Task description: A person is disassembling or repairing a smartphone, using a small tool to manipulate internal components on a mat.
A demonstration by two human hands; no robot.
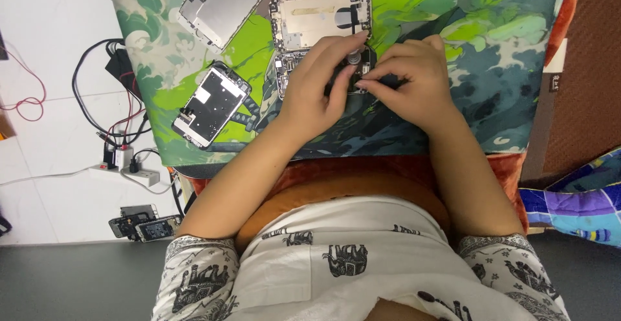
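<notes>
Both hands were seen close together over an opened phone body lying on a green patterned mat. The left hand was laid across the phone, fingers curled down on it, thumb held beside a small round part at the phone's upper edge. The right hand was pinched shut at the fingertips against the phone's right side; what was gripped there could not be told. Just beyond the hands, a second open phone shell was noted. A detached screen panel lay at upper left, and a smaller screen assembly to the left. Cables and a power strip were recorded on the white floor.
</notes>
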